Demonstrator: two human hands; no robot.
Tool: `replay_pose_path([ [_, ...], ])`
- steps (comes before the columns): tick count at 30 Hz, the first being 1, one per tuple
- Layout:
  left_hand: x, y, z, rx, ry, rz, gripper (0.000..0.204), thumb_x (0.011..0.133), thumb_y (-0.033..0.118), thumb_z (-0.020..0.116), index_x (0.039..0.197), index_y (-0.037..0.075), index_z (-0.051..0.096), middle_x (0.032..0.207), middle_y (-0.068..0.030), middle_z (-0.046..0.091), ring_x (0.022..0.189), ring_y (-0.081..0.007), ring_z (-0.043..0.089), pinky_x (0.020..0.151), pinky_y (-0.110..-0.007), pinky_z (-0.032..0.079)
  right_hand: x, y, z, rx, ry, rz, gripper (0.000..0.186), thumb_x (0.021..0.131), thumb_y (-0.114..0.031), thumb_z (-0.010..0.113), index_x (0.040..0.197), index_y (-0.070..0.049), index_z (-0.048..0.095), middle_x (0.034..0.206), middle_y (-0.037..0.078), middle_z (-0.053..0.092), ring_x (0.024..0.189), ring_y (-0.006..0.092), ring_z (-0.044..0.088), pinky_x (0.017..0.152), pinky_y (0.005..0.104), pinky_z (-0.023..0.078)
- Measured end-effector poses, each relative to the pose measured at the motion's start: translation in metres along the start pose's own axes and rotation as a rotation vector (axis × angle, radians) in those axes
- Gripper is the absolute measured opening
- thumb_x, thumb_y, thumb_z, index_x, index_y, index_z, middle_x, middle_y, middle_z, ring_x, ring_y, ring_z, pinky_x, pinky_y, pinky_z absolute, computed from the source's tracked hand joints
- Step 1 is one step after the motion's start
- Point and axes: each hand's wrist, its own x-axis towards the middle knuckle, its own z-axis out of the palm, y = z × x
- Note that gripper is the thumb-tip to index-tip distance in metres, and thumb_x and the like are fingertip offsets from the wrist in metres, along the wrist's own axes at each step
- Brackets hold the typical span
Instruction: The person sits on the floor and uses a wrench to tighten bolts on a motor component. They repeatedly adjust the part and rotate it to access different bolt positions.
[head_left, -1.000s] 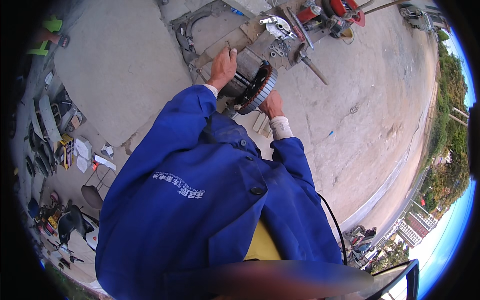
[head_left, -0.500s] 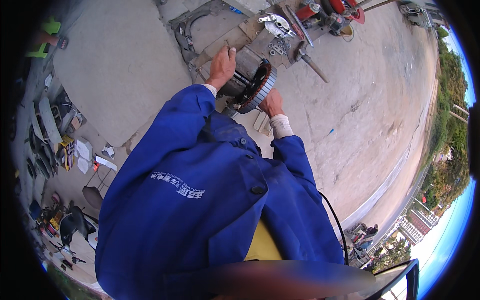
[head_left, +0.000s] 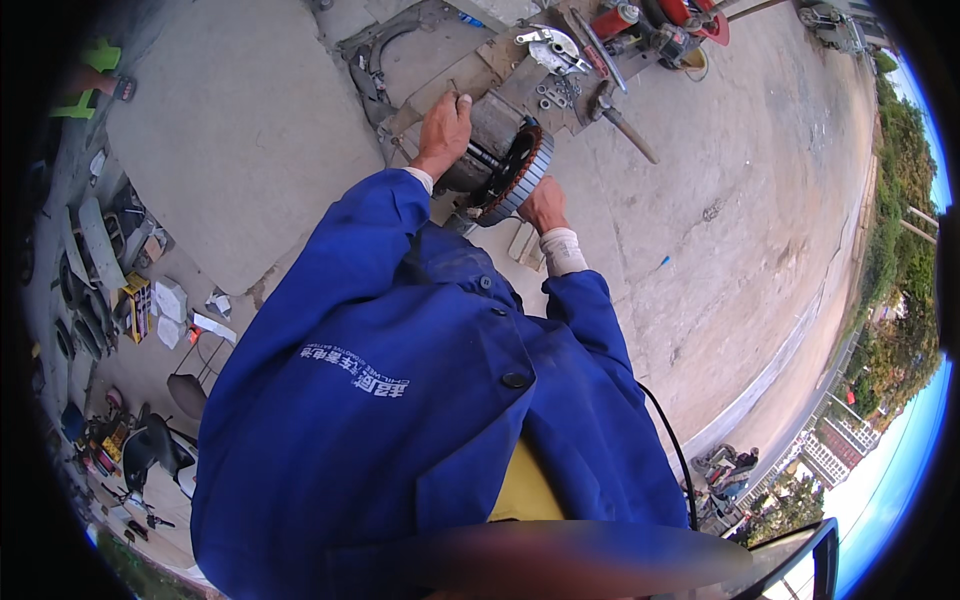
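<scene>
A hub-motor stator (head_left: 530, 176), a toothed ring with reddish-brown windings and a metal shaft, is tilted on its edge between my hands. My right hand (head_left: 544, 205) is closed at its right-hand rim, the fingertips hidden behind the ring. Left of the stator, my left hand (head_left: 442, 134) is curled, thumb up, against the worn grey metal of the work stand (head_left: 492, 124). What its fingers hold, if anything, is hidden. The shaft points from the ring toward this hand.
A hammer (head_left: 628, 134), loose nuts and washers (head_left: 556, 96), a silver brake plate (head_left: 552, 50) and a red can (head_left: 614, 22) lie beyond my hands. Parts and boxes (head_left: 138, 304) line the left side. A person's foot (head_left: 124, 88) shows at far left.
The stator and its shaft seem to have turned or shifted very slightly. Both hands stay in almost the same place.
</scene>
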Motion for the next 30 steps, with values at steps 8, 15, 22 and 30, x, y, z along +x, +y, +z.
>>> replay_pose_path([
  [8, 0.000, 0.000, -0.001, -0.011, -0.002, 0.001, 0.040, 0.105, 0.035, 0.047, 0.110, -0.001, 0.063, 0.107, -0.0309, 0.068, 0.104, -0.0514, 0.062, 0.091, -0.055, 0.048, 0.001, 0.001, 0.002, 0.002, 0.011, 0.005, 0.033, 0.087, -0.036, 0.067, 0.101, -0.007, 0.073, 0.094, 0.024, 0.074, 0.088, 0.0449, 0.071, 0.074, 0.0508, 0.058],
  [15, 0.000, -0.003, 0.000, -0.015, -0.008, -0.039, 0.040, 0.105, 0.035, 0.047, 0.111, -0.001, 0.063, 0.109, -0.0310, 0.067, 0.104, -0.0515, 0.062, 0.091, -0.055, 0.048, 0.001, 0.002, 0.008, 0.007, 0.025, 0.026, 0.033, 0.087, -0.036, 0.067, 0.101, -0.007, 0.073, 0.093, 0.023, 0.074, 0.088, 0.0448, 0.071, 0.074, 0.0510, 0.058],
  [22, -0.002, 0.008, -0.005, -0.022, -0.007, 0.009, 0.041, 0.105, 0.035, 0.045, 0.111, -0.002, 0.064, 0.105, -0.0302, 0.068, 0.101, -0.0516, 0.063, 0.087, -0.054, 0.049, -0.002, -0.007, -0.010, 0.065, 0.044, -0.032, 0.034, 0.086, -0.037, 0.067, 0.102, -0.007, 0.074, 0.092, 0.024, 0.073, 0.086, 0.0444, 0.071, 0.073, 0.0515, 0.057],
  [30, 0.002, 0.004, -0.002, 0.020, 0.014, 0.068, 0.040, 0.105, 0.031, 0.046, 0.109, -0.004, 0.064, 0.100, -0.0327, 0.067, 0.096, -0.0526, 0.063, 0.083, -0.052, 0.049, -0.038, -0.004, -0.050, 0.425, 0.173, -0.057, 0.062, 0.078, -0.034, 0.081, 0.130, -0.008, 0.060, 0.116, 0.022, 0.066, 0.110, 0.0401, 0.065, 0.094, 0.0472, 0.053],
])
